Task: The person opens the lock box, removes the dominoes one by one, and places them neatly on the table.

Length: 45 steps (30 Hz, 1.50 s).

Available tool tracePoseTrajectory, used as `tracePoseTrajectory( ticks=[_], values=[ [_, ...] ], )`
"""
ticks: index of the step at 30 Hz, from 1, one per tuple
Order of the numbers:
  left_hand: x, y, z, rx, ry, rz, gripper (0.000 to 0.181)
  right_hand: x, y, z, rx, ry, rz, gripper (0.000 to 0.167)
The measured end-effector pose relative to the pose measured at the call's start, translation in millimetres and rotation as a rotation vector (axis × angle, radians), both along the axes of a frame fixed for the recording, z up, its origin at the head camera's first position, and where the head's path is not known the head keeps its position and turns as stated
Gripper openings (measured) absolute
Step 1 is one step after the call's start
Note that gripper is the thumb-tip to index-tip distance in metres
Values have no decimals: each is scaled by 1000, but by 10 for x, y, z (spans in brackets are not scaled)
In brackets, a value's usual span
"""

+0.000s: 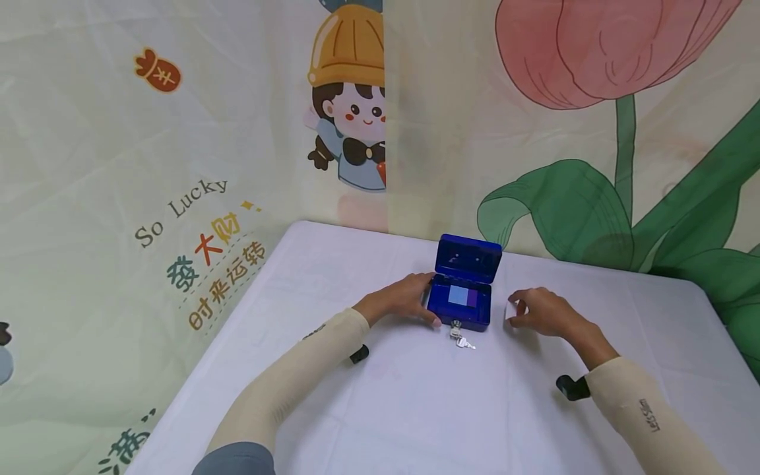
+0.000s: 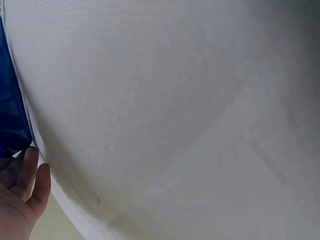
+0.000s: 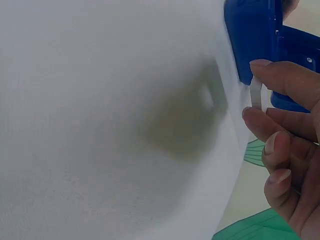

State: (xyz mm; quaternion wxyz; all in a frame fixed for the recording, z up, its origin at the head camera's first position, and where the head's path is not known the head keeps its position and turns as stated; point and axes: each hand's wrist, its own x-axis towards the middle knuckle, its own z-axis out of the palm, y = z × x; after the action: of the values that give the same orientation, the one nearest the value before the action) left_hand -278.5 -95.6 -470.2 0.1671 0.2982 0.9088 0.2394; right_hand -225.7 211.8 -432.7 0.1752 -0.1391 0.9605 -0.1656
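A small blue metal lockbox (image 1: 460, 302) stands on the table with its lid (image 1: 468, 258) raised. Inside lies a flat light blue and purple piece (image 1: 462, 296). A set of keys (image 1: 465, 343) hangs at the lock in front and rests on the cloth. My left hand (image 1: 410, 298) lies along the box's left side, fingers toward the hinge, thumb near the front corner. To the right of the box, my right hand (image 1: 543, 311) pinches a small white flat piece (image 3: 256, 93) between thumb and finger. Its exact kind cannot be told.
A white cloth covers the table (image 1: 380, 396). Behind it hangs a printed backdrop (image 1: 439, 132) with a cartoon figure and a large tulip. A dark wrist camera (image 1: 572, 388) is strapped under the right sleeve, another (image 1: 359, 354) under the left.
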Motion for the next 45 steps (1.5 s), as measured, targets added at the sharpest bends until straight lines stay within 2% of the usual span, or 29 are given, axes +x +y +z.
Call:
tracePoseTrajectory(
  ticks=[9, 21, 45],
  values=[
    [5, -5, 1, 11, 0, -1, 116, -56, -2, -95, -6, -19, 23, 51],
    [19, -7, -31, -1, 9, 0, 115, -125, -30, -237, 24, -53, 1, 52],
    [34, -7, 17, 10, -5, 10, 115, -134, -43, -241, 27, -87, -10, 55]
  ],
)
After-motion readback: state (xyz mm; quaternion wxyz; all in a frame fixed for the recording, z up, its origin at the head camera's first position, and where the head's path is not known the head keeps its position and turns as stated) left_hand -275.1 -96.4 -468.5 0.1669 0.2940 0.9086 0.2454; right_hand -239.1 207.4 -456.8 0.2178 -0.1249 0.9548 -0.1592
